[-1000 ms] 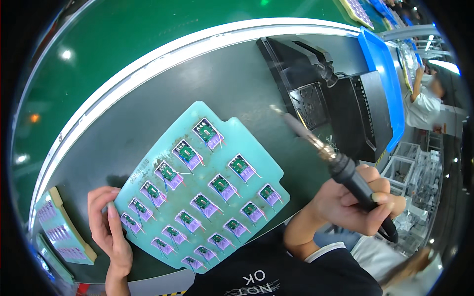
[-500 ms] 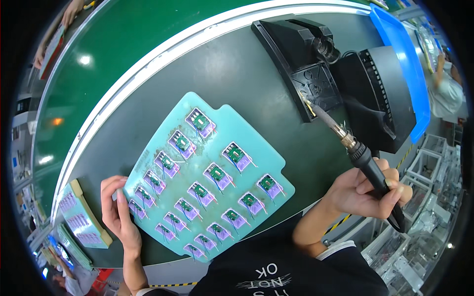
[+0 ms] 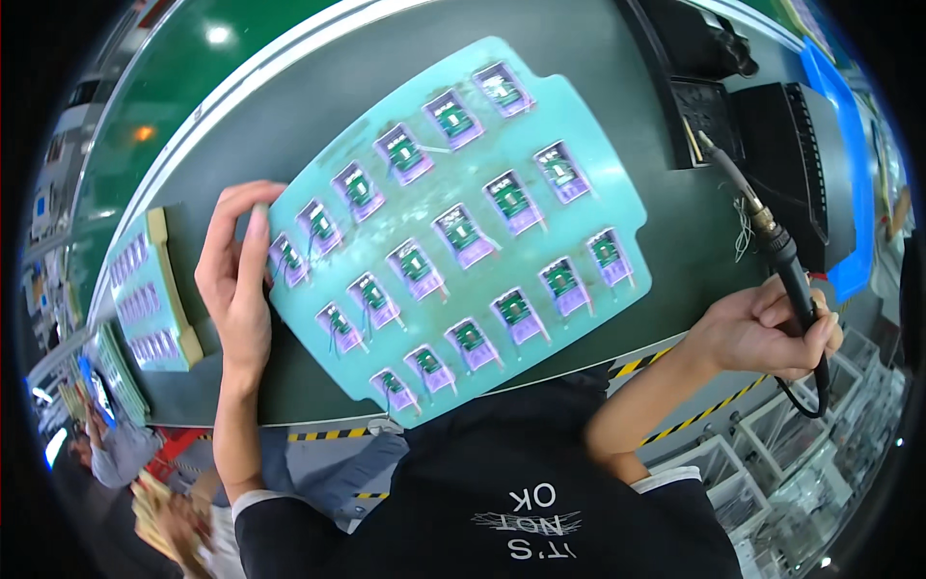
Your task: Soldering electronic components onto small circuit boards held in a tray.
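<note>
At the middle of the bench is a teal board [image 3: 606, 198] with rounded corners, holding several small green circuit boards [image 3: 461, 232] in purple-edged pockets, set in slanting rows. Thin wires stick out from many of them. My left hand [image 3: 236, 289] is closed on the teal board's left edge, thumb on the near side of the rim. In my right hand [image 3: 762, 328] is a black-handled soldering iron [image 3: 789, 270], its tip pointing up and left, away from the teal board. The tip is close to the small black holder box [image 3: 712, 116] of the soldering stand.
A black box with a slotted side [image 3: 796, 174] stands at the far right, beside a blue tray [image 3: 858, 212]. At the left lies another loaded board [image 3: 176, 261], with pale green boards [image 3: 121, 376] near it. Clear bins [image 3: 772, 415] sit below right. Another person [image 3: 174, 521] is at lower left.
The teal board appears farther up and right in view, with my left hand still on its edge. My right hand and the soldering iron have also shifted right; the whole view has moved.
</note>
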A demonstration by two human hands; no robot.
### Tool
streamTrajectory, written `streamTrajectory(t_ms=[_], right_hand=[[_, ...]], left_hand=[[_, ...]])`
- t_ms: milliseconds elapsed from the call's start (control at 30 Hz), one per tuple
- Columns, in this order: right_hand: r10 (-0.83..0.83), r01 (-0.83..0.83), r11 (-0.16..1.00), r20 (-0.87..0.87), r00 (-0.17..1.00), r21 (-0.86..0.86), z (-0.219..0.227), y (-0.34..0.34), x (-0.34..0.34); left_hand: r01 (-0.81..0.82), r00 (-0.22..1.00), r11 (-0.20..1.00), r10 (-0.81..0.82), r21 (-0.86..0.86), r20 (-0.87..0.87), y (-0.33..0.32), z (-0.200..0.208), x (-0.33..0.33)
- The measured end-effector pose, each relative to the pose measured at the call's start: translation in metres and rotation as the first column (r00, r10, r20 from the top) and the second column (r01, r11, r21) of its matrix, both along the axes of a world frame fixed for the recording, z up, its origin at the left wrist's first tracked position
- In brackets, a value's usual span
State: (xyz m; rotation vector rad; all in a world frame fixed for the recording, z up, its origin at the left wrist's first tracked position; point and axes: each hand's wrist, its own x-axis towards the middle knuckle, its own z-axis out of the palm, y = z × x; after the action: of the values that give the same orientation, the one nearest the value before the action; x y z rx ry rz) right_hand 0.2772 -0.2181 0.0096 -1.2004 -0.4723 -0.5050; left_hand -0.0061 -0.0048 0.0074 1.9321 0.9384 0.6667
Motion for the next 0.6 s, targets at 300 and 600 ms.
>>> streamTrajectory(t_ms=[300,600], right_hand=[[-0.001,0.007,0.997,0.078,0.997,-0.076,-0.0059,0.0007,-0.0026],[-0.052,0.058,0.996,0.089,0.995,-0.063,-0.0033,0.0022,-0.0047]], left_hand=[[-0.006,1.0,0.997,0.007,-0.073,0.009,-0.0035,0.0027,-0.0039],[0.009,1.0,0.992,-0.006,-0.129,0.028,-0.0021,0.0072,-0.0006]])
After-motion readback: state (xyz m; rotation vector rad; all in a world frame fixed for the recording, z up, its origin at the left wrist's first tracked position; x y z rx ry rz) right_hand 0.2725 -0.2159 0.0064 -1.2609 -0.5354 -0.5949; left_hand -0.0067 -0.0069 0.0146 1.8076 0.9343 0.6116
